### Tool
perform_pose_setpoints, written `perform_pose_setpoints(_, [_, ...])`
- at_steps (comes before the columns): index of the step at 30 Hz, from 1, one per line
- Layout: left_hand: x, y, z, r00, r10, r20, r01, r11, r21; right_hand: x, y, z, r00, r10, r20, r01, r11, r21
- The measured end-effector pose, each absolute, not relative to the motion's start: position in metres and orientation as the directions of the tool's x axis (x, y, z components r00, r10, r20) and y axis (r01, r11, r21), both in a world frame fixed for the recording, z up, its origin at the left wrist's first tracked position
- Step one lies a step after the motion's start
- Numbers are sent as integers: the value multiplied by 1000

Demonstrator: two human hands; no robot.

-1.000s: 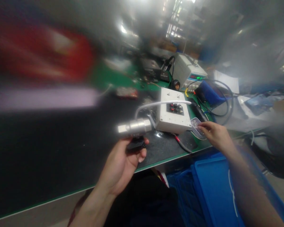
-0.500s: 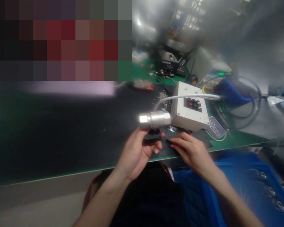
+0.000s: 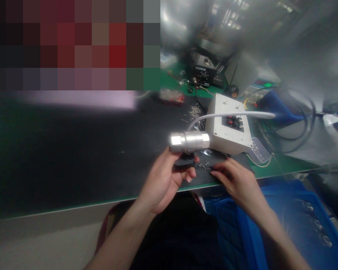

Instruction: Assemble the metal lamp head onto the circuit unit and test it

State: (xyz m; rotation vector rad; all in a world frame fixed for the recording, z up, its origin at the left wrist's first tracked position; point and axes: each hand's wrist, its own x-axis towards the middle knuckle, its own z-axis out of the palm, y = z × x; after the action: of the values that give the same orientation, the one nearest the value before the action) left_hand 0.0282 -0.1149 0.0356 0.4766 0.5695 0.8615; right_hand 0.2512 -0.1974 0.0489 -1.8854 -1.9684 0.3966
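Observation:
My left hand (image 3: 165, 178) is closed around a black plastic housing (image 3: 184, 161) under a shiny metal cylinder (image 3: 188, 141) with flat-sided ends. The cylinder lies crosswise above the thumb. A white cable (image 3: 228, 113) rises from behind it and arches right, across the grey box. To the right, my right hand (image 3: 236, 178) is low over the dark mat, thumb and index finger pinched at one end of a small screw. Several small screws (image 3: 204, 167) lie loose on the mat between my hands. Beyond the cylinder, a shiny open-ended wrench (image 3: 207, 152) is partly hidden.
A pale grey box (image 3: 231, 133) with red and black terminals stands beyond my right hand. Behind the cylinder is a pile of small pins or screws (image 3: 195, 111). A clear tray (image 3: 259, 150) of small parts sits right of the box. Blue bins (image 3: 293, 225) stand below the table edge.
My right hand has moved right, and loose screws now show where its fingertips were. The left hand keeps its hold on the housing. The whole view has shifted slightly.

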Motion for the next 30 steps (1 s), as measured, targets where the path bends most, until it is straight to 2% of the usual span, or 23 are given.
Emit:
perform_pose_setpoints(9, [30,-115,36,523,816,-247,-553,545,630,260,-203,47,-69,998,-2,892,61,-448])
perform_pose_setpoints(13, [29,-116,35,535,816,-218,-542,530,653,262,-201,47,-87,995,-37,913,65,-404])
perform_pose_setpoints(16, [28,-117,35,537,819,-202,-541,519,662,254,-201,53,-41,999,37,894,53,-445])
perform_pose_setpoints(20, [28,-119,35,541,821,-186,-553,513,656,222,-201,76,122,982,146,721,14,-693])
perform_pose_setpoints(23, [29,-121,37,524,837,-161,-574,486,659,192,-197,88,205,952,229,592,66,-803])
perform_pose_setpoints(26, [30,-122,39,504,850,-151,-593,468,656,168,-190,86,224,918,327,580,144,-802])
perform_pose_setpoints(30, [33,-121,41,467,870,-155,-595,439,673,157,-181,73,206,853,480,680,228,-697])
